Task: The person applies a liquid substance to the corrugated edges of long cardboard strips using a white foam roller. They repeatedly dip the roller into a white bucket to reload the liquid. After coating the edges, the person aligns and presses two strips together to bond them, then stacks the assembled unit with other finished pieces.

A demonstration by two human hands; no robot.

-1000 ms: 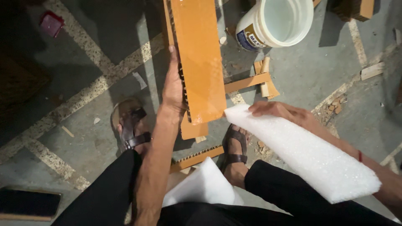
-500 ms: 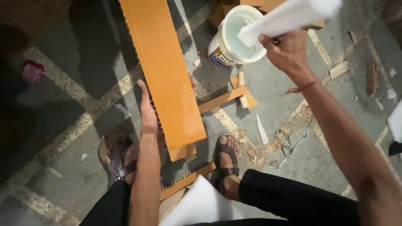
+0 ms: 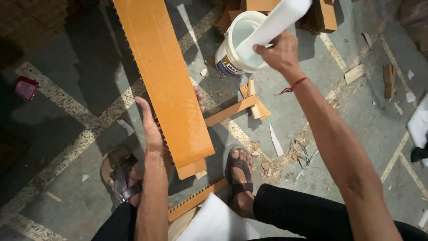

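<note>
A: Two hands are working here. What is each one doing?

B: The left hand [image 3: 154,129] is gripping the long orange board [image 3: 165,80] along its left edge, thumb lying on the near side and fingertips curling round to the far side. The board is standing tilted, running from the top of the frame down to a spot between the person's sandalled feet.

A: And the other?

B: The right hand [image 3: 281,53] is reaching out at arm's length and closing its fingers round a white foam sheet [image 3: 278,20], which is rolling up and away toward the top edge. A red thread is hanging at that wrist.

A: What is sitting under that hand?

B: A white bucket [image 3: 238,42] is standing on the grey floor [image 3: 347,116], just beside the board's right side, and the foam is crossing over its open mouth.

A: Anything else lying about?

B: Orange wood offcuts [image 3: 236,109] are lying near the bucket's foot, and a notched orange strip [image 3: 196,201] is lying by the right sandal [image 3: 240,174]. More white foam [image 3: 218,223] is resting on the person's lap, and a small red object [image 3: 26,88] is sitting well apart at the left.
</note>
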